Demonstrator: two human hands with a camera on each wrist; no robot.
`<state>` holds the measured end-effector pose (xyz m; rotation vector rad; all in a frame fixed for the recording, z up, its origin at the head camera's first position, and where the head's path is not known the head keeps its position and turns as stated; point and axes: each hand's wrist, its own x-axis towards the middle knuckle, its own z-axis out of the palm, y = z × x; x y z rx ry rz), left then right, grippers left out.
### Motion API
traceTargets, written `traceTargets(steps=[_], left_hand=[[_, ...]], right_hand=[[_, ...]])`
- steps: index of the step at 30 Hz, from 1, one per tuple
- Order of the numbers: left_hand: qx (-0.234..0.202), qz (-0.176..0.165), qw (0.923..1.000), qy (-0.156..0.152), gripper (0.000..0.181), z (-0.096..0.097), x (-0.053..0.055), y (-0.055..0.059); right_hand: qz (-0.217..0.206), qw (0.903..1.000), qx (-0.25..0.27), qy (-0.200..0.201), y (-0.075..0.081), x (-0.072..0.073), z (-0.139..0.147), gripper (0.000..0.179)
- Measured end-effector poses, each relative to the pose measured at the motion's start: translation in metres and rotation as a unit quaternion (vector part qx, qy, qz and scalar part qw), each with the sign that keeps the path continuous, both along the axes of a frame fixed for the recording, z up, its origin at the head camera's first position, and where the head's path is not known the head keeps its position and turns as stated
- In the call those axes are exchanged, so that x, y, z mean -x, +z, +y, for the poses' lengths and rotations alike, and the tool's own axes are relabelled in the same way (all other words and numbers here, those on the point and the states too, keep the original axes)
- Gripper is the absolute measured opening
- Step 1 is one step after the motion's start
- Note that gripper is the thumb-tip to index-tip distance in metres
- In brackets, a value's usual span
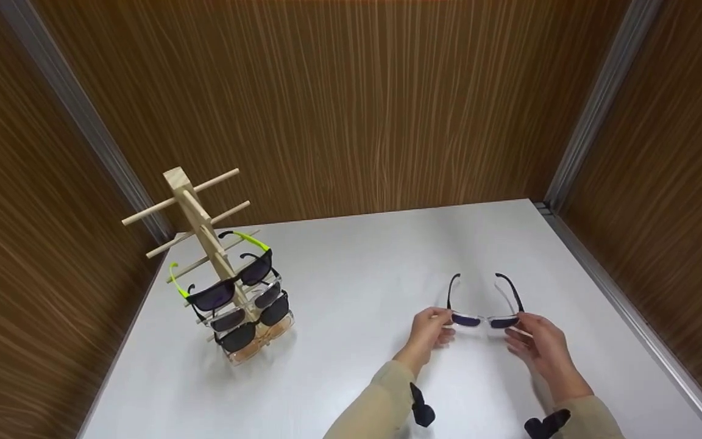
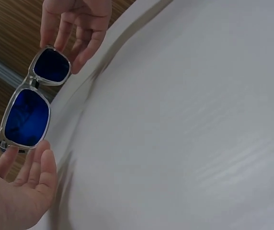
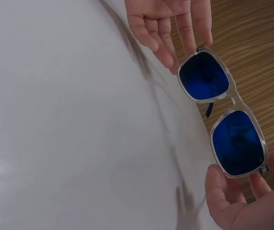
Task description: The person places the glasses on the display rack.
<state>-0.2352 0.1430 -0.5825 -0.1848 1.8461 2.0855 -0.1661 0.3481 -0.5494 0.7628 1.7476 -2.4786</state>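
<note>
A pair of sunglasses with a clear frame, blue lenses and dark temples is held up over the white table. Its temples are unfolded and point away from me. My left hand pinches the left hinge corner, and my right hand pinches the right one. In the left wrist view, both blue lenses face the camera, with the left hand at the lower corner. The right wrist view shows the right hand gripping near the lower lens, thumb and fingers on the frame's edge.
At the left stands a wooden display rack with crosswise pegs. Its upper pegs are bare; lower down hang several sunglasses, the topmost black with neon-yellow temples. Wood-grain panels enclose the white table at the back and sides.
</note>
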Motion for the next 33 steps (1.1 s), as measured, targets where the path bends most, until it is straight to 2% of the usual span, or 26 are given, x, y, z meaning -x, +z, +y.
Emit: traceTargets(steps=[13, 21, 29, 33], left_hand=[[0.007, 0.015, 0.9999, -0.005, 0.016, -0.034, -0.001, 0.004], [0.020, 0.029, 0.9994, 0.002, 0.019, -0.052, -0.014, 0.001], [0.015, 0.004, 0.9999, -0.002, 0.020, -0.074, -0.021, 0.004], [0.013, 0.006, 0.9999, 0.003, 0.021, -0.084, -0.023, 0.007]], right_hand=[[0.022, 0.9995, -0.014, 0.015, 0.000, 0.001, -0.025, 0.024], [0.024, 0.9992, -0.010, 0.031, -0.007, -0.002, -0.037, 0.020], [0.019, 0.9993, 0.000, 0.032, -0.011, -0.002, -0.053, 0.015], [0.017, 0.9990, 0.002, 0.040, -0.010, 0.000, -0.062, 0.016]])
